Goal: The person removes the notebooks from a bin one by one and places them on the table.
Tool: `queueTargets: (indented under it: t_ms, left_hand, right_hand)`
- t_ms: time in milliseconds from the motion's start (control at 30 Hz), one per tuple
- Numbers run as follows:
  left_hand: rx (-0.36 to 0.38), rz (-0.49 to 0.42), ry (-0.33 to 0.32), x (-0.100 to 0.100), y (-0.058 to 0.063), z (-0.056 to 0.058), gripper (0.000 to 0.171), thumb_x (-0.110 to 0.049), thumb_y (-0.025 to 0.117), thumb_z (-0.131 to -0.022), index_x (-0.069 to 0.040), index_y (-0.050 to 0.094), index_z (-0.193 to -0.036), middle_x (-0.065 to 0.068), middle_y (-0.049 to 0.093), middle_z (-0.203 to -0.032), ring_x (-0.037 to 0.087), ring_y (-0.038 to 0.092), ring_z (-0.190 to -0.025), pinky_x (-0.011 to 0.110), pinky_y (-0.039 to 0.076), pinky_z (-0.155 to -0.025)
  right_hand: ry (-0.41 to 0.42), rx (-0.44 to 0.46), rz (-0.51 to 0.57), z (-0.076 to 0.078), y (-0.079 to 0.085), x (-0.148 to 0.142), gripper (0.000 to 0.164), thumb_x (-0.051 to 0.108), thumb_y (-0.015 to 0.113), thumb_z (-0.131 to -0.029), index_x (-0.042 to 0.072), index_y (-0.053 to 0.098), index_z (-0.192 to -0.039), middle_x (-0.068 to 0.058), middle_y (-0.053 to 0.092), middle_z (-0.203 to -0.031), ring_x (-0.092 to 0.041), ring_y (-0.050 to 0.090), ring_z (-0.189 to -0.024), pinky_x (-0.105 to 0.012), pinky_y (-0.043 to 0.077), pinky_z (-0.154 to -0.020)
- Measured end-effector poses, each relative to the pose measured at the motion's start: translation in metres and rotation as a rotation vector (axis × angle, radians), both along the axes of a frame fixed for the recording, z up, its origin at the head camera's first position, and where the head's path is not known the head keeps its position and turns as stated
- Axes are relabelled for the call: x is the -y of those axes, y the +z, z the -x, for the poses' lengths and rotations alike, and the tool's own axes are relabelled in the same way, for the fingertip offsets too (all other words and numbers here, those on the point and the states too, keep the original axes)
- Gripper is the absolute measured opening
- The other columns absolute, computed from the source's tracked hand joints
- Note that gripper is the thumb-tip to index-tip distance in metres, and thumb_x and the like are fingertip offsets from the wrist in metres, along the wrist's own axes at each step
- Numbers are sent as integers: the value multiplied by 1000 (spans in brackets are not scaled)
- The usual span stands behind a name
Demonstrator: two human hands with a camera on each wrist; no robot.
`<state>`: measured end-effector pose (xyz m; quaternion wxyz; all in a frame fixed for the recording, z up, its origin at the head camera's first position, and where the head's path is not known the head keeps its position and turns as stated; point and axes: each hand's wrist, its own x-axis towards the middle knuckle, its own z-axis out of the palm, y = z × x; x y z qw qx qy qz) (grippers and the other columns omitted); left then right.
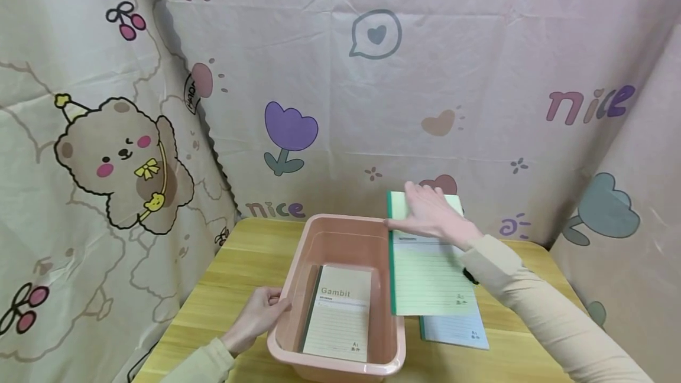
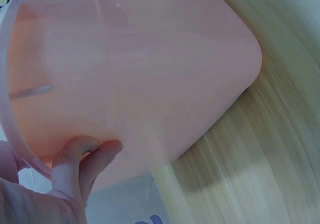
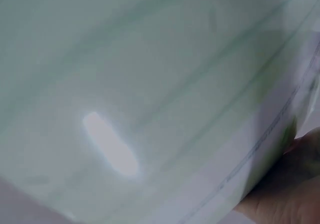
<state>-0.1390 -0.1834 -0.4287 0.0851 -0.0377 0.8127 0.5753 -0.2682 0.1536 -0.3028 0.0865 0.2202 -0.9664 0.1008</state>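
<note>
A pink plastic basin (image 1: 335, 224) stands on the table, and my left hand (image 1: 259, 317) pinches its left rim. In the left wrist view the fingers of that hand (image 2: 75, 179) curl against the basin's outer wall (image 2: 165, 74). Inside the basin lies a cream notebook (image 1: 340, 318) marked "Gambit". My right hand (image 1: 432, 213) grips the upper part of a pale green notebook (image 1: 431, 282) with a green spine, held beside the basin's right rim. Its lined cover (image 3: 150, 84) fills the right wrist view. A light blue notebook (image 1: 454, 330) shows partly from beneath the green one.
The wooden table (image 1: 239, 253) extends around the basin. A small black object (image 1: 470, 276) shows beside the right sleeve. Printed curtains (image 1: 330, 87) hang close behind and at both sides.
</note>
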Motion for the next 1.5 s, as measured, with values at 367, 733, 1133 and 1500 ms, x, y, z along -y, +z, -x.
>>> queueTargets:
  t_ms: [367, 733, 1133, 1500]
  left_hand:
    - [-1, 11, -2, -2, -4, 0, 44, -1, 53, -89, 25, 53, -125, 34, 71, -106, 37, 74, -93, 41, 66, -77]
    - [-24, -5, -8, 0, -3, -1, 44, 0, 53, -87, 26, 53, -123, 35, 71, -104, 36, 75, -90, 40, 66, -76]
    - [-21, -6, -15, 1, -2, -1, 44, -1, 53, -88, 26, 53, -123, 33, 72, -102, 34, 75, -88, 40, 66, -75]
    - [-31, -11, -33, 2, 0, -2, 43, -1, 53, -89, 25, 54, -122, 29, 73, -98, 32, 75, -86, 38, 66, -74]
  right_hand:
    - [-13, -54, -39, -4, -54, -101, 62, 63, 72, -76, 9, 45, -91, -4, 51, -78, -23, 46, -75, -32, 31, -70]
    - [-76, -29, -9, -4, -129, -171, 63, 61, 74, -77, 8, 46, -95, -2, 48, -80, -21, 45, -77, -45, 40, -76]
    - [-139, 82, 27, -4, -197, -211, 74, 57, 75, -78, -3, 52, -115, -18, 64, -102, -35, 60, -96, -57, 45, -83]
    - [-176, 137, -3, 0, -223, -226, 79, 59, 73, -79, -5, 50, -118, -22, 61, -107, -38, 56, -98, -59, 46, -86]
